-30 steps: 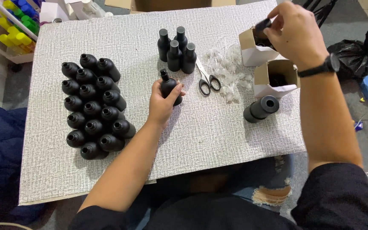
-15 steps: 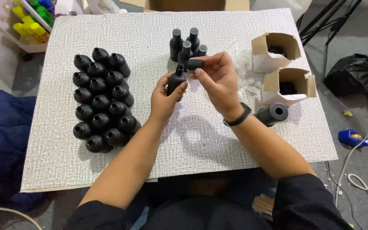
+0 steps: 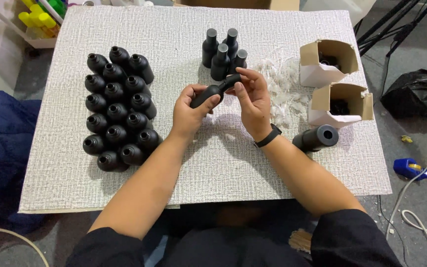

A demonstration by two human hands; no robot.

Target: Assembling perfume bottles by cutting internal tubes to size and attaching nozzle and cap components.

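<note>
My left hand [image 3: 190,110] grips a small matte black bottle [image 3: 207,95], tilted with its neck toward the upper right. My right hand [image 3: 253,97] pinches a black cap [image 3: 231,80] at the bottle's neck; the cap touches the neck. Both hands hover over the middle of the white textured mat [image 3: 233,163]. Just behind them stand several capped black bottles [image 3: 223,55]. To the left, several uncapped black bottles [image 3: 117,110] stand packed in rows.
Two open cardboard boxes [image 3: 328,62] [image 3: 341,104] holding black parts stand at the right. A black cylinder [image 3: 316,137] lies on its side near them. White plastic scraps [image 3: 283,81] litter the mat. Yellow and green bottles [image 3: 38,15] sit at far left, cables [image 3: 416,217] on the floor.
My right hand came from the upper box with a cap and joined the left hand. The left hand lifted and tilted the bottle; the cap now meets its neck.
</note>
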